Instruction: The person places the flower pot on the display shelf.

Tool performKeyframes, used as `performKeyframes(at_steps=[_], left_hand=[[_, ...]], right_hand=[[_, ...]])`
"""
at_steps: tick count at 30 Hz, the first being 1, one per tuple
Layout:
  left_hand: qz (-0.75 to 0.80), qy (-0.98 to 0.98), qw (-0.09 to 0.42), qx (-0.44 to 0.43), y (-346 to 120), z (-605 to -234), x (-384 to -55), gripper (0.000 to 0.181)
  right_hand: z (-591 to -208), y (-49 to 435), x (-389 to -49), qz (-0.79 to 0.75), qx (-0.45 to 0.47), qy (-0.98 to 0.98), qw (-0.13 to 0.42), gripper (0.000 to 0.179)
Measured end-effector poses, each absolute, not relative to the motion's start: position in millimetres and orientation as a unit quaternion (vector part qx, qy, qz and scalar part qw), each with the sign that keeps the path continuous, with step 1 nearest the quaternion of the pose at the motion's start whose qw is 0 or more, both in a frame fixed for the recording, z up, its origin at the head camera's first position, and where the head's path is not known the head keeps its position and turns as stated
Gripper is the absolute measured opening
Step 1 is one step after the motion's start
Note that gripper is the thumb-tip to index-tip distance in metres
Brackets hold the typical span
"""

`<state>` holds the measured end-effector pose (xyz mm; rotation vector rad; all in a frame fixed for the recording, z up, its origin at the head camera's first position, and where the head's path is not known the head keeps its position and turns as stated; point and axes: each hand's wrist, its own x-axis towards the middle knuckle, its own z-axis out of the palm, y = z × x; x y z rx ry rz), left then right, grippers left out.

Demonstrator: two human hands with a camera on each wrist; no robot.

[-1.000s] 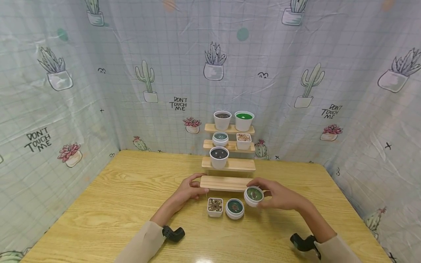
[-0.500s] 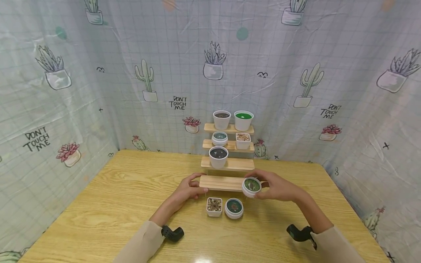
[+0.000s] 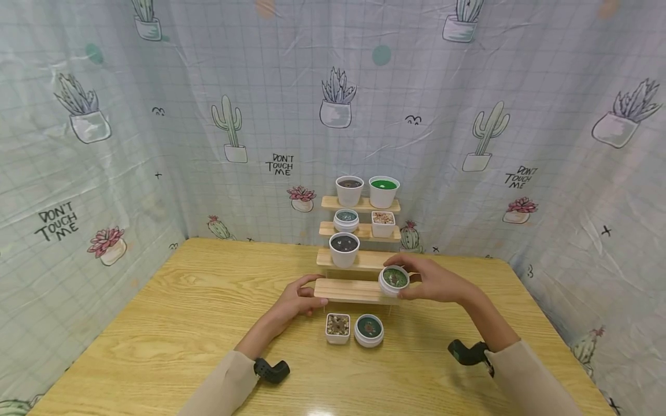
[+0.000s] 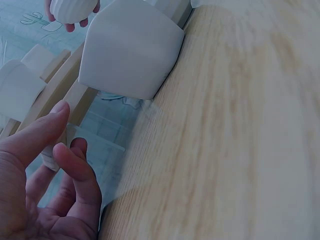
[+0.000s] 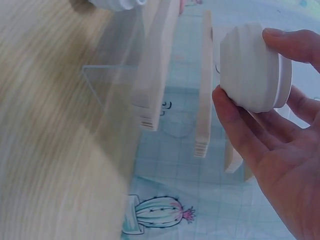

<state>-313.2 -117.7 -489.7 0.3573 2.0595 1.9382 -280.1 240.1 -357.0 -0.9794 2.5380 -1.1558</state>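
Observation:
My right hand [image 3: 434,280] grips a round white ridged pot [image 5: 250,70] with a green top between thumb and fingers. In the right wrist view the pot hangs above the lowest board of a stepped wooden stand [image 3: 346,290], apart from it. My left hand [image 3: 295,300] holds the left end of that lowest board, thumb at the front edge and fingers behind. Before the stand, on the table, are a square white pot [image 3: 337,329] filled with pebbles and a round white pot [image 3: 369,331] with a dark green top. The square one looms close in the left wrist view.
Higher steps carry a white pot with dark filling [image 3: 344,251], a small round pot [image 3: 346,221], a square pot [image 3: 383,225], a grey-topped pot [image 3: 349,192] and a green-topped pot [image 3: 384,193]. Clear supports hold the boards. A cactus-print curtain [image 3: 338,144] hangs behind the wooden table [image 3: 208,289].
My right hand has raised the green-topped round pot and moved it forward and slightly left, from in front of the lowest board to over its right end. The left hand has stayed put.

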Motion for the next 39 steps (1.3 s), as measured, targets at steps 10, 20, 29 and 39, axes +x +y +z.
performKeyframes(at_steps=[10, 20, 29, 39], left_hand=[[0.671, 0.717, 0.142, 0.125, -118, -492, -315, 0.07], [0.671, 0.717, 0.14, 0.127, -118, -493, -315, 0.07], [0.671, 0.717, 0.139, 0.128, -118, -492, -313, 0.07], [0.669, 0.718, 0.142, 0.127, -118, -492, -313, 0.072]], right_hand=[[-350, 233, -296, -0.411, -0.312, 0.852, 0.089, 0.062], [-351, 230, -311, -0.412, -0.287, 0.863, 0.064, 0.063], [-352, 225, -315, -0.411, -0.252, 0.875, 0.035, 0.065], [-362, 221, -321, -0.42, -0.222, 0.88, 0.01, 0.066]])
